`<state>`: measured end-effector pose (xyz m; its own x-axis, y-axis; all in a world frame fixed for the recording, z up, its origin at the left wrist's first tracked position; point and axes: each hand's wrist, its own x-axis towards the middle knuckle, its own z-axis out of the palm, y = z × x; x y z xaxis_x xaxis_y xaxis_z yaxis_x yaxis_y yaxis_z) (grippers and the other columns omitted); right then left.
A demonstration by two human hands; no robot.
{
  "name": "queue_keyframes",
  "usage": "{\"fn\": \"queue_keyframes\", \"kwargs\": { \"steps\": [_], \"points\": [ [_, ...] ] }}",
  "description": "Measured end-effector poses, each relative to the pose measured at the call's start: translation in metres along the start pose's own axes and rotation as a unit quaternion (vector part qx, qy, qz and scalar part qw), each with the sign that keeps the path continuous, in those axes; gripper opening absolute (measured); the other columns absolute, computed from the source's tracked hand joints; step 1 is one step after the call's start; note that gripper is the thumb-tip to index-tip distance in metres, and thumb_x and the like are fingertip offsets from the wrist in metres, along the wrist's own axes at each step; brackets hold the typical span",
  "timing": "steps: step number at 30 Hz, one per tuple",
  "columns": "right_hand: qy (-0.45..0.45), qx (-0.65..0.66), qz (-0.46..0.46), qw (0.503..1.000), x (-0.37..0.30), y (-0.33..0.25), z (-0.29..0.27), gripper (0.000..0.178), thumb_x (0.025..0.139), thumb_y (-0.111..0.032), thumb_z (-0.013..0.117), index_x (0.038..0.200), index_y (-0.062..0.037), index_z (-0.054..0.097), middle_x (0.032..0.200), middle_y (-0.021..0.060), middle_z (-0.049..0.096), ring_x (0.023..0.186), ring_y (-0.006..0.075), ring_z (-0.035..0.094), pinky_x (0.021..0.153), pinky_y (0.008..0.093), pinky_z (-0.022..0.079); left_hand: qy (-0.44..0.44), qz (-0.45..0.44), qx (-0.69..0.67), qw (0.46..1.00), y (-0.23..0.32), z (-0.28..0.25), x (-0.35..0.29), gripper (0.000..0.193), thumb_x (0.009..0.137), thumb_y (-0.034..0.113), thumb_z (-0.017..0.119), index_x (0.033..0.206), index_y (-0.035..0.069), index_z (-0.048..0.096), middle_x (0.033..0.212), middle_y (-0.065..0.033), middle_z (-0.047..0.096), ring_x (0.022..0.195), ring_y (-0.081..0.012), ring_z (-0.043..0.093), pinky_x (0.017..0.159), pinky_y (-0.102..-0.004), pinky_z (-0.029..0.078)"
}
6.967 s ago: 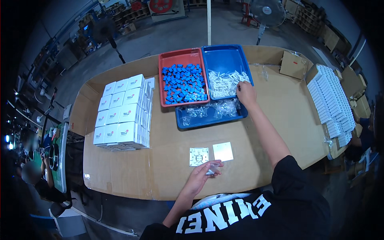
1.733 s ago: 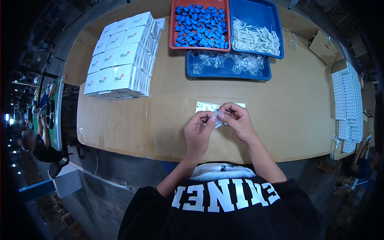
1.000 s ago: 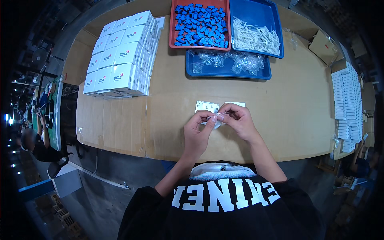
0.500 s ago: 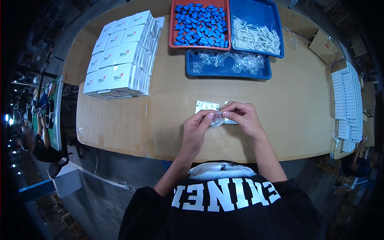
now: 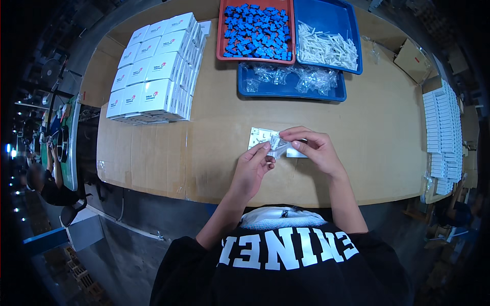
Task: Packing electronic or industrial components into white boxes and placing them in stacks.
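Observation:
Above the table's near half, my left hand [image 5: 251,166] pinches a small clear plastic bag [image 5: 277,146] between thumb and fingers. My right hand [image 5: 317,150] curls its fingers round the right end of the bag, fingertips against the film. What lies inside the bag is too small to make out. Just beyond my left fingers is a flat white piece with small dark marks [image 5: 256,135]. Another flat white piece [image 5: 294,153] shows partly beneath my right hand. Both lie on the cardboard-covered table [image 5: 219,153].
White boxes [image 5: 155,66] are stacked at the far left. A red tray [image 5: 221,48] of blue parts and a blue tray [image 5: 352,13] of white sticks overlap a lower blue tray [image 5: 291,95] with clear bags. More white boxes [image 5: 441,132] stand right. Another person [image 5: 53,183] works far left.
The bag has turned and risen slightly between my hands, and its contents show more. My right fingers have spread somewhat from their pinch and shifted up. The trays and boxes stay put.

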<state>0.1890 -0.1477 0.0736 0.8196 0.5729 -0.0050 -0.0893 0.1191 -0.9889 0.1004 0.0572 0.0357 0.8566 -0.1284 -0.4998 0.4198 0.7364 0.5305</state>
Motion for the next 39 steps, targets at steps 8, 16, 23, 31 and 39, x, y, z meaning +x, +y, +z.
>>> {"fn": "queue_keyframes", "kwargs": {
  "steps": [8, 16, 23, 31, 39],
  "points": [
    [0.030, 0.002, 0.068, 0.997, -0.002, 0.003, 0.014, 0.043, 0.094, -0.002, 0.075, 0.135, 0.0014, 0.064, 0.115, 0.0083, 0.070, 0.106, 0.0122, 0.066, 0.092, 0.0269, 0.054, 0.067, 0.088, 0.096, 0.989, 0.002, 0.005, -0.001, 0.016, 0.101, 0.010, 0.070, 0.116, 0.005, 0.068, 0.105, -0.0030, 0.071, 0.089, -0.0110, 0.067, 0.082, -0.0253, 0.054],
    [0.027, 0.012, 0.108, 0.994, 0.001, 0.014, 0.019, 0.030, 0.093, 0.001, 0.075, 0.123, 0.0021, 0.068, 0.102, 0.0033, 0.070, 0.091, 0.0070, 0.066, 0.082, 0.0227, 0.054, 0.054, 0.106, 0.131, 0.984, 0.001, 0.006, 0.001, 0.016, 0.101, 0.009, 0.069, 0.117, 0.004, 0.067, 0.104, -0.0040, 0.071, 0.088, -0.0104, 0.067, 0.082, -0.0245, 0.053],
    [0.047, 0.016, 0.109, 0.993, 0.002, 0.021, 0.020, 0.026, 0.094, -0.002, 0.076, 0.119, 0.0019, 0.070, 0.095, 0.0027, 0.071, 0.086, 0.0080, 0.066, 0.077, 0.0225, 0.053, 0.013, 0.143, 0.164, 0.976, 0.001, 0.000, 0.002, 0.023, 0.101, 0.008, 0.068, 0.122, 0.002, 0.063, 0.105, -0.0044, 0.069, 0.090, -0.0102, 0.064, 0.085, -0.0262, 0.051],
    [0.049, 0.058, 0.113, 0.991, 0.003, 0.023, 0.021, 0.030, 0.094, 0.002, 0.074, 0.123, 0.0035, 0.067, 0.090, 0.0035, 0.069, 0.085, 0.0096, 0.067, 0.077, 0.0233, 0.055, 0.019, 0.181, 0.153, 0.971, 0.001, 0.009, 0.001, 0.040, 0.098, -0.001, 0.066, 0.135, 0.001, 0.051, 0.111, -0.0069, 0.065, 0.104, -0.0120, 0.063, 0.091, -0.0276, 0.052],
    [0.030, 0.033, 0.126, 0.991, 0.004, 0.031, 0.024, 0.025, 0.094, 0.002, 0.075, 0.117, 0.0029, 0.067, 0.091, 0.0022, 0.066, 0.081, 0.0072, 0.066, 0.076, 0.0213, 0.055, 0.037, 0.181, 0.099, 0.978, -0.004, 0.005, 0.005, 0.039, 0.096, -0.007, 0.064, 0.133, -0.001, 0.051, 0.111, -0.0073, 0.064, 0.106, -0.0119, 0.064, 0.094, -0.0260, 0.052]
  ]
}}
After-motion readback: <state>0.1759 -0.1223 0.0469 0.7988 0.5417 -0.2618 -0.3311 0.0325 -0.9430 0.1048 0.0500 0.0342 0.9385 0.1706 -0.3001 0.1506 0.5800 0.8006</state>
